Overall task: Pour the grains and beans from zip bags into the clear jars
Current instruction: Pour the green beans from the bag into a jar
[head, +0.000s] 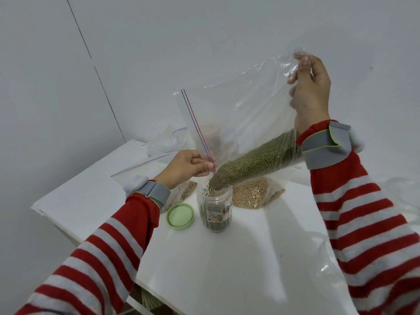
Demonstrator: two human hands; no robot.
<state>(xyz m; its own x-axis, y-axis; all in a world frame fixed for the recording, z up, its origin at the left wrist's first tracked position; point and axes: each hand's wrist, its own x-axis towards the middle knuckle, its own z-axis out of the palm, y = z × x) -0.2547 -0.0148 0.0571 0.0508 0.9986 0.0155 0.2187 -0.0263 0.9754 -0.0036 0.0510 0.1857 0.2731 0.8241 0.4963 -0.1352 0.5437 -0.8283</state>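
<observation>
A large clear zip bag point(238, 114) hangs tilted over the table, with green beans point(256, 162) gathered along its lower edge. My right hand point(311, 92) pinches the bag's raised bottom corner up high. My left hand point(186, 167) pinches the zip edge low down, just above the mouth of a clear jar point(214, 208). Green beans run from the bag's corner into the jar, which is partly filled and stands upright without its lid.
A green lid point(180, 215) lies left of the jar on the white table point(227, 258). A bag of tan beans point(256, 194) lies behind the jar, another grain bag point(186, 193) under my left wrist. Emptied clear bags point(166, 142) sit at the back by the wall.
</observation>
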